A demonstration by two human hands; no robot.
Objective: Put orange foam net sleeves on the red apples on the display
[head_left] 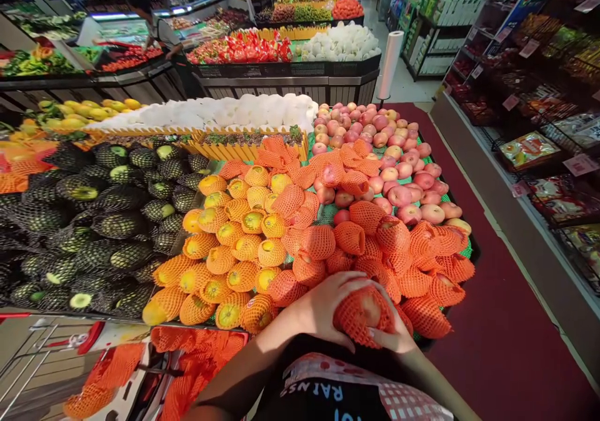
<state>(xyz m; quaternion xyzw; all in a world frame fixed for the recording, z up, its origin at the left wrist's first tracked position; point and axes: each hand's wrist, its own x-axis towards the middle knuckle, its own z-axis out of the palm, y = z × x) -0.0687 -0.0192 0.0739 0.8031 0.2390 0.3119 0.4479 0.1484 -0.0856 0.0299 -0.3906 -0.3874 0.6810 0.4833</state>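
Observation:
Close to my body, at the front edge of the fruit stand, an apple in an orange foam net (364,316) sits between my two hands. My left hand (321,308) curls around its left side and top. From the right, my right hand (396,328) closes on it, with the thumb pressed to the front of the net. Part of the fruit shows through the net's opening. Just beyond lie several netted apples (396,240), and bare red apples (403,194) spread behind them. Loose orange foam nets (276,155) lie at the middle of the stand.
Netted yellow-orange melons (234,246) and dark netted fruit (117,221) fill the left. A shopping cart (28,358) with orange nets (201,358) stands at front left. Packaged-goods shelves (529,152) line the right, beyond a dark red floor strip (506,321). Another person (162,30) stands at back left.

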